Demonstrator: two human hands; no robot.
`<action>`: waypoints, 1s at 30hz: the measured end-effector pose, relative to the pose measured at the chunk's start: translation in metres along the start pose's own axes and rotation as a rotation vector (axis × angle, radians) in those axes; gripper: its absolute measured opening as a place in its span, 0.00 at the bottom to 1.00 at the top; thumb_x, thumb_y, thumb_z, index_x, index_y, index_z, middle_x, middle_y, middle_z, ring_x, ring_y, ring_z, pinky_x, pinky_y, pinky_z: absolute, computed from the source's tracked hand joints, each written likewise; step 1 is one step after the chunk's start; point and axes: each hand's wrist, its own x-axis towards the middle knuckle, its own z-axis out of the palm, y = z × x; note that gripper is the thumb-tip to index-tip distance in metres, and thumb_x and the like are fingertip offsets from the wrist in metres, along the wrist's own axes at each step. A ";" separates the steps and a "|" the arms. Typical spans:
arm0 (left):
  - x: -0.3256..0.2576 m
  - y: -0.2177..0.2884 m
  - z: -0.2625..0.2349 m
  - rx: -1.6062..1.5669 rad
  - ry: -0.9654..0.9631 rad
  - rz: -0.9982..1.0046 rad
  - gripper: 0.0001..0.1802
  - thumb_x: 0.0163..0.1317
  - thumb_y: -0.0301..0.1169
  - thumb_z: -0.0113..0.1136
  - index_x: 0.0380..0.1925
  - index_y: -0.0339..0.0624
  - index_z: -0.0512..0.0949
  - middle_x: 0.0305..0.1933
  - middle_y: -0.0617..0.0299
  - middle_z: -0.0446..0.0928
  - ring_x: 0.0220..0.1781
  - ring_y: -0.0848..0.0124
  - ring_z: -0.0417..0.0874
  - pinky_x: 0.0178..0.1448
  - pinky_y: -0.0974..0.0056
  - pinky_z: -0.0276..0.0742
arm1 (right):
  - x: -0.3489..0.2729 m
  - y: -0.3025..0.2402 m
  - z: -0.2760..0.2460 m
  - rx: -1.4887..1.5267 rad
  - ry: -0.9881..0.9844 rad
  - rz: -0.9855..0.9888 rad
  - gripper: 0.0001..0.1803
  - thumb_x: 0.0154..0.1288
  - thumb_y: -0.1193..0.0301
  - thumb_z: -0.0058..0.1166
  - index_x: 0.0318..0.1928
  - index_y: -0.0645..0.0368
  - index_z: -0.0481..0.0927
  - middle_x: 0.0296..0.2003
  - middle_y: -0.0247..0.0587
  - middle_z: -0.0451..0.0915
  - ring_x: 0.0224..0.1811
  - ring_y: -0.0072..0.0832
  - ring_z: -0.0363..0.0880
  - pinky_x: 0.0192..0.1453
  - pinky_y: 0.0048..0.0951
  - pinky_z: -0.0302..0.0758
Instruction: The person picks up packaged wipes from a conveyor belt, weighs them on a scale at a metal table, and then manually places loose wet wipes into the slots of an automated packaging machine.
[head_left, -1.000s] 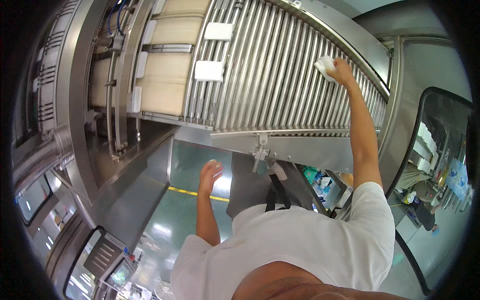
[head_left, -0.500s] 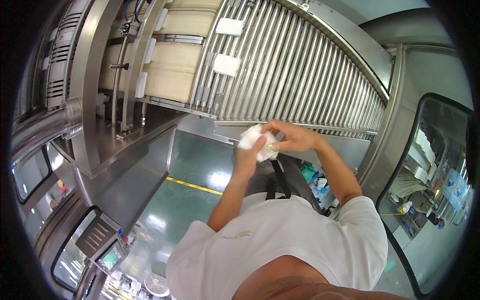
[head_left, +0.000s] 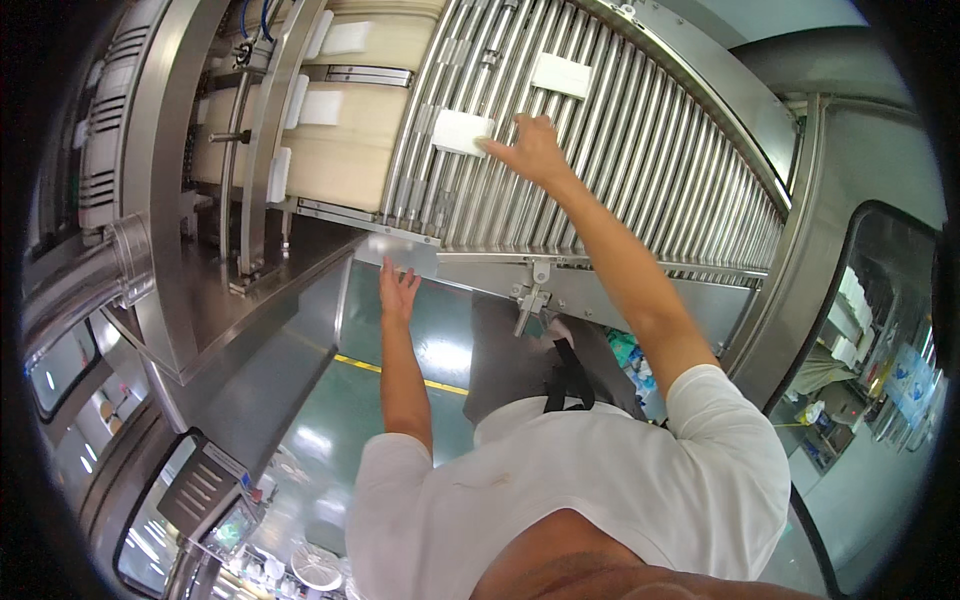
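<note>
My right hand (head_left: 532, 150) reaches over the metal rollers with its thumb and fingers apart. Its thumb tip is at the right edge of a flat white folded pad (head_left: 461, 132); I cannot tell whether it touches. Farther up the rollers lies a second white pad (head_left: 562, 75), beyond my right fingers. My left hand (head_left: 400, 290) is held out below the front edge of the conveyor, above the floor, fingers spread and nothing in it.
The roller bed (head_left: 640, 170) slopes away to the right. Left of it run cream belts (head_left: 345, 160) carrying more white pads (head_left: 320, 107), beside a steel frame (head_left: 265, 150). A grey bin (head_left: 505, 350) stands close in front of me. A control panel (head_left: 205, 485) is at lower left.
The crumpled white bundle has left my hands. My right hand has moved up over the rollers, my left hand out to the left. The upper pad has shifted right; more pads show on the belts.
</note>
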 end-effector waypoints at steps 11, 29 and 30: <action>-0.221 0.015 0.112 0.385 -0.441 -0.059 0.19 0.76 0.35 0.56 0.60 0.36 0.73 0.55 0.51 0.81 0.55 0.58 0.85 0.64 0.55 0.82 | -0.059 -0.008 -0.033 1.004 -0.195 0.227 0.23 0.64 0.64 0.69 0.52 0.68 0.79 0.48 0.53 0.83 0.52 0.38 0.83 0.58 0.43 0.82; -0.282 -0.066 0.110 0.264 -0.274 -0.117 0.21 0.66 0.21 0.66 0.58 0.35 0.75 0.53 0.56 0.82 0.53 0.64 0.85 0.58 0.61 0.82 | -0.158 0.469 -0.219 -0.455 0.429 0.135 0.42 0.59 0.48 0.72 0.67 0.59 0.76 0.61 0.54 0.79 0.66 0.48 0.76 0.71 0.46 0.71; -0.278 -0.068 0.079 0.312 -0.201 -0.095 0.20 0.67 0.21 0.66 0.57 0.36 0.75 0.53 0.57 0.83 0.52 0.66 0.86 0.55 0.63 0.82 | -0.165 0.460 -0.211 -0.185 0.423 0.245 0.40 0.57 0.48 0.72 0.62 0.61 0.79 0.53 0.54 0.83 0.56 0.48 0.82 0.62 0.47 0.76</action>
